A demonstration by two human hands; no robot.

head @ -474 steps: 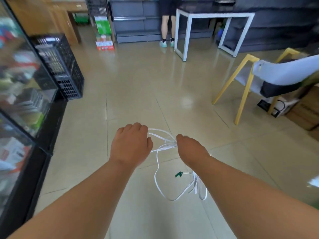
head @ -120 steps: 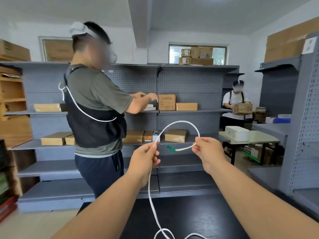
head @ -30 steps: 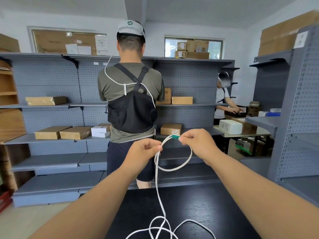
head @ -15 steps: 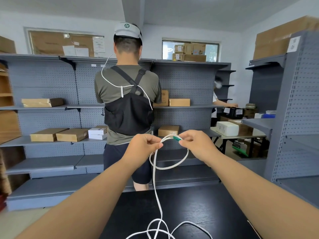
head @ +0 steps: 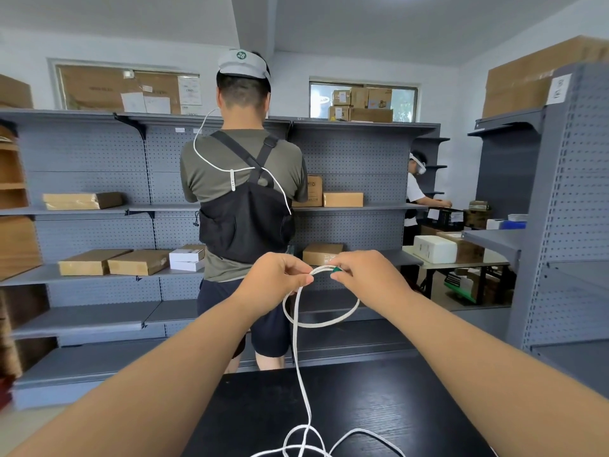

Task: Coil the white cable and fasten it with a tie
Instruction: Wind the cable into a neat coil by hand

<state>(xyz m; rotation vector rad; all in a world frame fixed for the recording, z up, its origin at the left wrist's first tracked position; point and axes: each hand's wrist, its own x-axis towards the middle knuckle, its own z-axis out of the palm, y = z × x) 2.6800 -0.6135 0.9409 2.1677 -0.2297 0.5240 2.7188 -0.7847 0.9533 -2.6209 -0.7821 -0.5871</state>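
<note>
Pinching white cable [head: 315, 325], left hand [head: 275, 280], right hand [head: 366, 278], both raised

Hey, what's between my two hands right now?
In the head view, a short arc of the white cable spans from the left hand to the right hand, with a green piece at the right fingertips.

Centre of frame: left hand [head: 273, 278] and right hand [head: 365, 278] pinch the white cable [head: 298, 341] at the top of one hanging loop. A green tie [head: 336, 269] shows at the right fingertips. The cable tail drops to loose turns on the black table [head: 379, 407], lower centre. Behind, a person [head: 244, 192] faces grey shelving [head: 356, 159]
</note>
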